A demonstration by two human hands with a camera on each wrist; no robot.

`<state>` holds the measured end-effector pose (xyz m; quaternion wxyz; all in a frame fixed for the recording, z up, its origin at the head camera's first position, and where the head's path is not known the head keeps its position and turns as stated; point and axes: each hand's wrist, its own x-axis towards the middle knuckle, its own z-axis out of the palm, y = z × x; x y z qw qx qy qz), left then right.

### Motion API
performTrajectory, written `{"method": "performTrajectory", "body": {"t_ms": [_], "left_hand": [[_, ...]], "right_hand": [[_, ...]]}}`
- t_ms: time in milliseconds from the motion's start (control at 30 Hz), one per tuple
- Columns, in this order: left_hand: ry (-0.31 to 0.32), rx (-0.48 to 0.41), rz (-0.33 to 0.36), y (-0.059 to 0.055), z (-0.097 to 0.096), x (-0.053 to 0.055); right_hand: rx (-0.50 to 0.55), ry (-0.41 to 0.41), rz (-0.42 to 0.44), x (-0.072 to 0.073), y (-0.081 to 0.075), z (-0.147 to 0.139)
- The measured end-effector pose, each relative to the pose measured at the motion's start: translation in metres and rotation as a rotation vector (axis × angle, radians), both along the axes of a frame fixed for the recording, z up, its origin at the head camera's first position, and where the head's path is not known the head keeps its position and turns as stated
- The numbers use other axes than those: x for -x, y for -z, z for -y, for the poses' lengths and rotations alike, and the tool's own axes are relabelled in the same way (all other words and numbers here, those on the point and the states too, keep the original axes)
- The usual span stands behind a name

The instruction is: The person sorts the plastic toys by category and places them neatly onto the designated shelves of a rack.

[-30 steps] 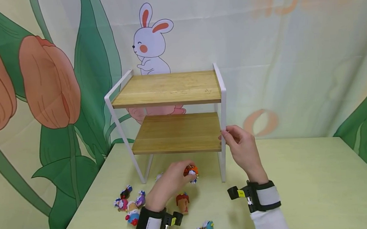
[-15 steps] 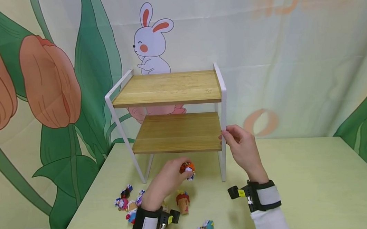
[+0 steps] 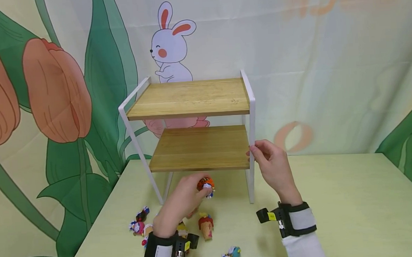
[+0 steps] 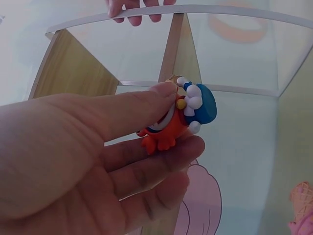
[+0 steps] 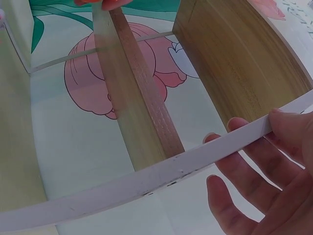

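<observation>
My left hand (image 3: 181, 197) pinches a small toy figurine (image 3: 206, 186) with an orange top, just below the front edge of the shelf's lower board (image 3: 200, 154). In the left wrist view the figurine (image 4: 171, 129) lies between thumb and fingers, its orange-red body and teal end showing. On the other side, my right hand (image 3: 273, 163) grips the white right front leg (image 3: 252, 130) of the two-tier shelf. Thumb and fingertips of that hand (image 5: 274, 166) lie against the white bar (image 5: 195, 159) in the right wrist view.
A cone-shaped figurine (image 3: 206, 227) with a red top and a teal-blue one (image 3: 231, 255) lie on the pale table (image 3: 343, 206). Left of them are a black figurine (image 3: 141, 214), a pink one (image 3: 137, 227) and others, partly hidden by my left wrist. A printed curtain (image 3: 311, 61) hangs behind.
My left hand has moved a little left and upward with the figurine in it, and its wrist now covers more of the toys on the left. The right hand stays on the shelf leg.
</observation>
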<state>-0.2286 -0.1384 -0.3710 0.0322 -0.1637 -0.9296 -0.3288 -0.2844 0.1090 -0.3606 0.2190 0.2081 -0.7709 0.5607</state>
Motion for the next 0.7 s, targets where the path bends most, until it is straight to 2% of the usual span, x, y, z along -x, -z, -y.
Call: {"method": "performTrajectory", "body": {"t_ms": [67,433,700], "left_hand": [[-0.009,0.019,-0.028,-0.0005,0.0,0.0007],[-0.045,0.003,-0.059,-0.0021,0.0014,0.0008],[-0.104,0.006,-0.09,-0.0049,0.005,-0.0004]], "right_hand": [[0.001,0.0,0.0,0.0007,0.0006,-0.0003],[-0.014,0.009,-0.007,0.001,0.0011,-0.001],[-0.032,0.004,-0.014,-0.0001,0.0,-0.0007]]}}
